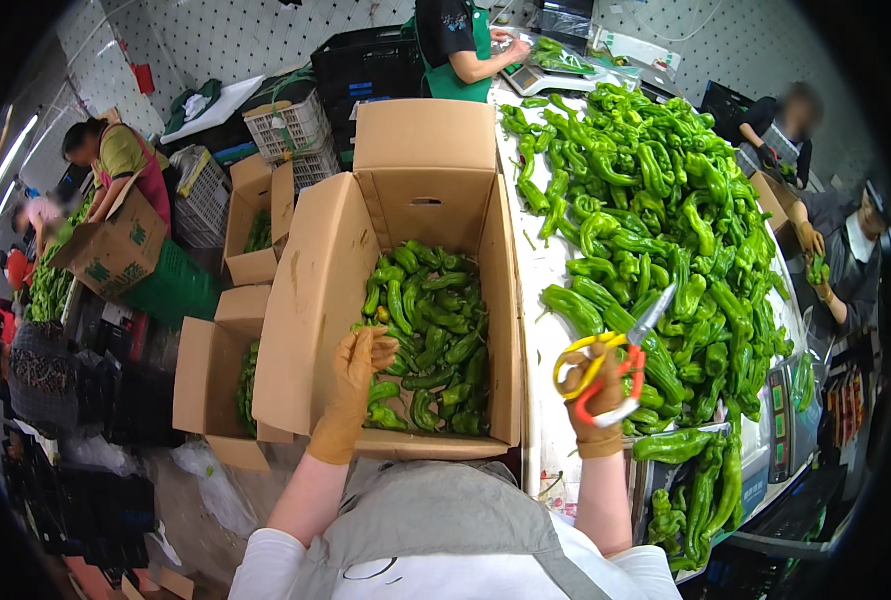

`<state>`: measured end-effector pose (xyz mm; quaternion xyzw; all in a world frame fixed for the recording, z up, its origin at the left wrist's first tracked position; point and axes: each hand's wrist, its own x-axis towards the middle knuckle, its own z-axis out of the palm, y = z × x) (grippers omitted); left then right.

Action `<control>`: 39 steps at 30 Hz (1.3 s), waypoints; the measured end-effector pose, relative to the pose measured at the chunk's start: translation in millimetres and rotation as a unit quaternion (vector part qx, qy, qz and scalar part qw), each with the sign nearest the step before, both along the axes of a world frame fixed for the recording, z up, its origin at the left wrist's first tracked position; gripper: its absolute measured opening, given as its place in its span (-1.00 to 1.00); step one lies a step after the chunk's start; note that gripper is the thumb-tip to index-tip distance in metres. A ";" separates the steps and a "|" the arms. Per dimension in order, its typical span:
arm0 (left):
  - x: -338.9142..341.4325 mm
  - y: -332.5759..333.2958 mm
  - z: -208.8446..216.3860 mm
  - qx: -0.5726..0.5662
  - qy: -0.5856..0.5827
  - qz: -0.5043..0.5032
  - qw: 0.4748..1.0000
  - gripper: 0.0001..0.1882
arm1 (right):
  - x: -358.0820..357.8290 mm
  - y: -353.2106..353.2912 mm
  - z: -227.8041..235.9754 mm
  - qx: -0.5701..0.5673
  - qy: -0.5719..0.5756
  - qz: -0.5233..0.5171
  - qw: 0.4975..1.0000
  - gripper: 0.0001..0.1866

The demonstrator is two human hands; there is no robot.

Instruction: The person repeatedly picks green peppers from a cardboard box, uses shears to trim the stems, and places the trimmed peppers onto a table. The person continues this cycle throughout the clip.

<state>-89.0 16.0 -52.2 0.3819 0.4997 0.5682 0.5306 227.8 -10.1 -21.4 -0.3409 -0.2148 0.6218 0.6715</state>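
Observation:
My left hand (356, 372), in a brown rubber glove, hovers over the near left part of a large open cardboard box (305, 290). Its fingers are loosely bent and slightly apart, with nothing visible in them. Long green peppers (430, 320) cover the bottom of that box. To the right, my right hand (597, 420), gloved alike, is closed on scissors (650, 318) with yellow and orange-red handles. Their blades look closed together and point up and away to the right. Beneath and beyond them spreads a big heap of green peppers (665, 230) on the white table (533, 400).
Smaller cardboard boxes (200, 375) with peppers stand left of the large box. A scale (780, 420) and a pepper-filled container (635, 480) sit at the table's near right. Across the table, a person in a green apron (470, 50) handles bagged peppers; others work left and right.

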 end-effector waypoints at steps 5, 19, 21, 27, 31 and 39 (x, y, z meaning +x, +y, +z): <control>-10.1 16.4 -4.8 0.039 0.138 0.004 0.990 -0.74 | -25.6 -3.0 -73.8 0.065 -0.295 0.053 0.952 -0.53; 68.7 93.8 -123.3 -0.179 0.553 -0.284 0.763 -0.52 | -47.3 8.2 -61.4 -0.109 -0.384 0.054 0.915 -0.70; 79.3 99.6 -165.7 -0.188 0.549 -0.353 0.734 -0.41 | -49.0 9.9 -61.0 -0.105 -0.387 0.055 0.914 -0.70; 103.2 109.2 -230.8 -0.277 0.412 -0.395 0.773 -0.30 | -51.4 11.3 -59.4 -0.117 -0.385 0.040 0.915 -0.69; 87.8 83.2 -201.9 -0.284 0.401 -0.723 0.485 -0.35 | -50.5 9.7 -62.3 -0.116 -0.387 0.040 0.914 -0.68; 44.3 124.0 -168.2 -0.165 0.757 -0.324 0.543 -0.81 | -53.6 8.9 -64.0 -0.104 -0.404 0.035 0.908 -0.67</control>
